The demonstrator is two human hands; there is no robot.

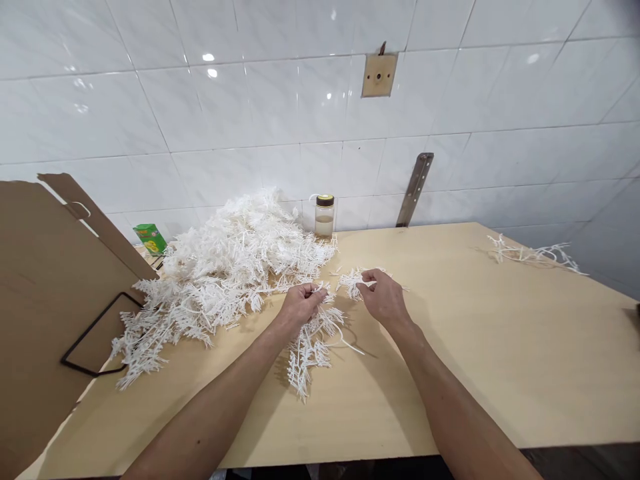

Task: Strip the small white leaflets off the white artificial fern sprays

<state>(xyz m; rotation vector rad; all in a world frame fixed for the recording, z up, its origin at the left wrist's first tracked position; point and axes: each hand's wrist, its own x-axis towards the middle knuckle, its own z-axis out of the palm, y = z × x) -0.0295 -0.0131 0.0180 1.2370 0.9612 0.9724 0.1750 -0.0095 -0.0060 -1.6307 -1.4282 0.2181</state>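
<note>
My left hand (301, 305) is closed on a white branching artificial plant stem (311, 350). Its feathery twigs hang below the fingers onto the table, and one thin bare strand curves off to the right. My right hand (383, 297) is pinched just above a small heap of short white sprigs (350, 285). White bits show at its fingertips, but I cannot separate them from the heap behind. A large pile of the same white branches (245, 253) lies to the left of both hands.
The pale wooden table (480, 347) meets a tiled wall. Behind the pile stand a jar with a dark lid (325, 217) and a green box (150, 239). Cardboard (55, 287) and a black wire frame (75, 343) border the left. Bare white stems (537, 253) lie far right.
</note>
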